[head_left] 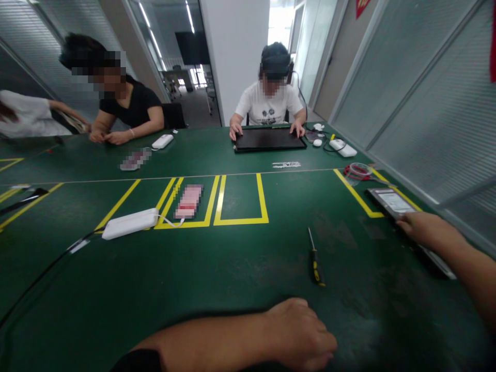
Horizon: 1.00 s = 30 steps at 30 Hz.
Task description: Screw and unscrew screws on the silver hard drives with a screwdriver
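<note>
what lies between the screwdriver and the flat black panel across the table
A small white item, nearer the panel than the screwdriver; the head view shows otherwise bare green tabletop, crossed by a thin seam.

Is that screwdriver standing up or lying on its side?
Lying on its side: the screwdriver stretches along the green tabletop, handle nearer the camera, shaft pointing away.

Table [232,279]: smooth, semi-gloss, w/ duller scuffed patches. Tape [263,199]: smooth, plstc-look, slight sheen. Screwdriver [316,266]: metal shaft, plstc handle. White block [130,223]: smooth plstc, satin. Device [382,204]: dark, hard casing, paper-look label [392,200]; exact mat'l unclear. Panel [271,138]: blk, smooth, low sheen. T-shirt [271,103]: matt cloth.
</note>
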Available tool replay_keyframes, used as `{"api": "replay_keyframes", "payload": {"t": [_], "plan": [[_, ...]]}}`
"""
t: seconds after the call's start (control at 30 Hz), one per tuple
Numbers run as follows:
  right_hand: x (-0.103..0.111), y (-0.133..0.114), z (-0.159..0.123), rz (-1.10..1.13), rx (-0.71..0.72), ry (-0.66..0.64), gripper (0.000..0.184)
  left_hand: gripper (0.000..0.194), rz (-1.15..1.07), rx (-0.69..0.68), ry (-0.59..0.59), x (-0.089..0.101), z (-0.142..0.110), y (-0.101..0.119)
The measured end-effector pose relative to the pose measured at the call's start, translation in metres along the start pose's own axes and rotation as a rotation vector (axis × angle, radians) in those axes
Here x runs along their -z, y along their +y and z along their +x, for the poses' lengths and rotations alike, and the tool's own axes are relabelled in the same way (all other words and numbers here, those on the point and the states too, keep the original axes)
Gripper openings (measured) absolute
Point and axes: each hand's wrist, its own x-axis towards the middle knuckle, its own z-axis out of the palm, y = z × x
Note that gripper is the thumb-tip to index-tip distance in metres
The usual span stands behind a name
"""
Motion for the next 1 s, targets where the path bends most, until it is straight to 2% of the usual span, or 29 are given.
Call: {"api": "replay_keyframes", "payload": {"t": [0.27,0.53,0.67,0.8,0.9,1.0], "plan": [[0.006,-0.011,-0.007,0.014,-0.126,-0.001,0.041,0.023,-0.021,0.014,-0.031,0.001,0.002,0.000],[0.003,-0.008,0.007,0.031,-0.118,-0.024,0.034,0.021,-0.025,0.006,-0.018,0.000,0.000,0.000],[0.000,-0.008,0.007,0.029,-0.045,-0.001,0.031,0.022,-0.023,0.008,-0.020,-0.001,0.000,0.000],[-0.014,-0.010,-0.009,0.008,0.119,0.029,0.025,0.023,-0.003,0.019,-0.015,-0.002,0.001,0.001],[-0.027,-0.008,-0.024,-0.097,0.253,0.123,0.028,0.022,-0.007,0.013,-0.021,-0.001,0.001,0.001],[-0.038,-0.002,-0.033,-0.105,0.301,0.204,0.032,0.022,-0.002,0.006,-0.020,0.001,0.000,0.001]]}}
